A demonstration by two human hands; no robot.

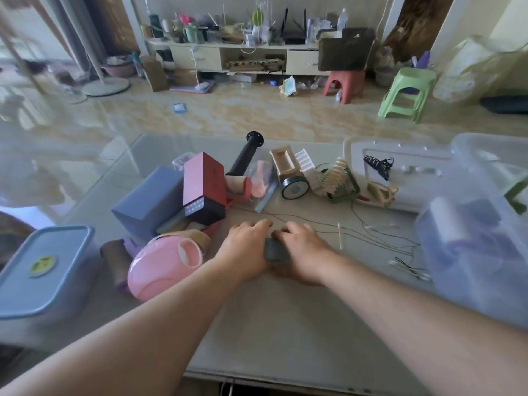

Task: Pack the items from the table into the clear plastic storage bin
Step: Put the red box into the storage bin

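Observation:
My left hand [245, 247] and my right hand [303, 250] meet at the table's middle, both curled round a small dark grey block [275, 250] that lies between them on the tabletop. The clear plastic storage bin [480, 224] stands at the right edge with several items inside. Its white lid [400, 155] lies behind it, with a black hair claw [378, 164] on top. Thin dark cords [371, 232] trail across the table in front of my hands.
A pile sits behind and left: red-and-black box [204, 187], blue-grey box [148, 201], pink bowl [160, 267], black flanged tube [245, 155], tape roll [294, 190], green basket with a comb [340, 181]. A blue lidded container [43, 270] stands at the left edge.

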